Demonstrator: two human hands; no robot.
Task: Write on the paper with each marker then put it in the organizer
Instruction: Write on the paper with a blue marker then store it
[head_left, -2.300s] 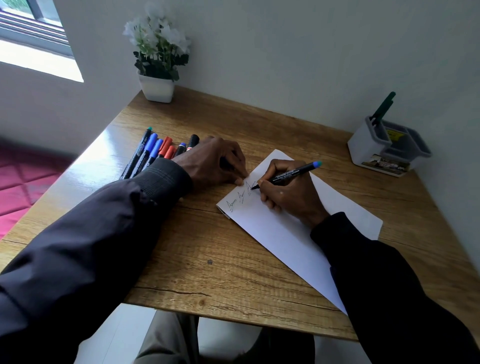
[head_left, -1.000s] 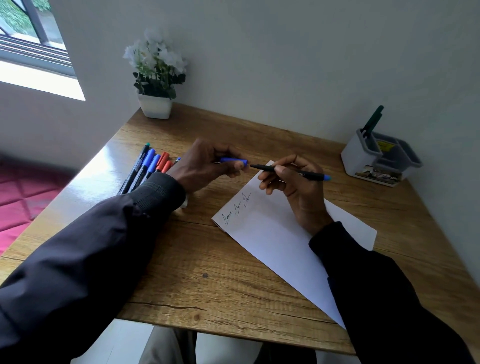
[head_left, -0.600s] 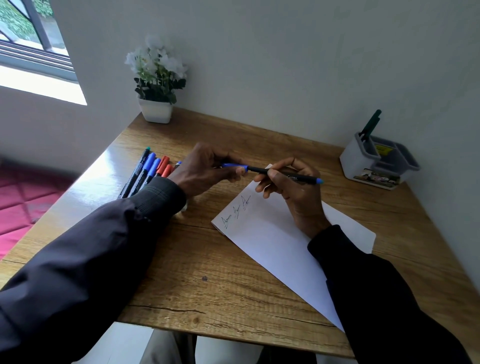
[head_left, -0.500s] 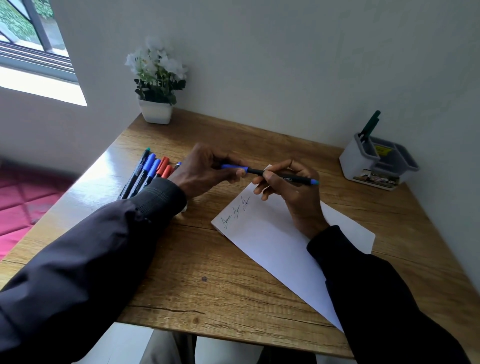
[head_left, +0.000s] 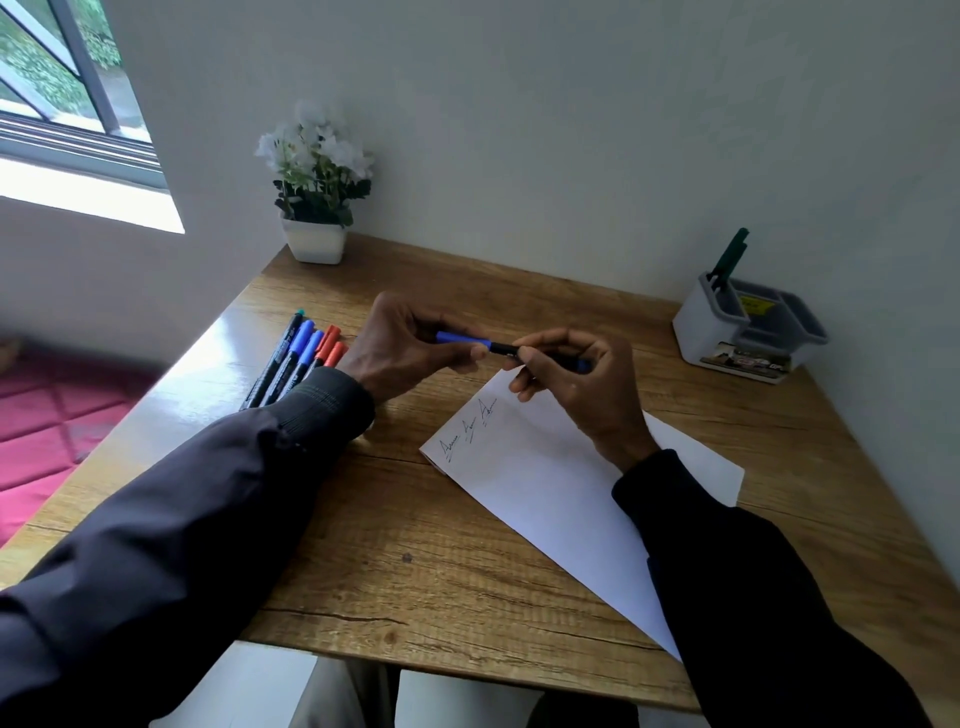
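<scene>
Organizer (head_left: 709, 332): we find it at the far right corner of the table (head_left: 415, 545), near the wall, with white walls and a grey insert split into compartments.
Organizer contents: one green marker (head_left: 730, 257) stands tilted in the rear left compartment. A yellow label (head_left: 750, 302) shows in the next one. We cannot read the printed items in the low front slot.
Left hand (head_left: 405, 348): thumb and fingers pinch the blue cap (head_left: 462, 339).
Right hand (head_left: 582, 389): fingers curl round the black barrel of the blue marker (head_left: 504, 349).
Blue marker: held level in the air between both hands, over the paper's far corner. We cannot tell whether the cap is fully seated.
Paper (head_left: 545, 493): lies slanted on the table, with three scribbles near its left end.
Loose markers (head_left: 296, 358): a row on the table, left of the left hand.
Flower pot (head_left: 315, 244): far left corner.
</scene>
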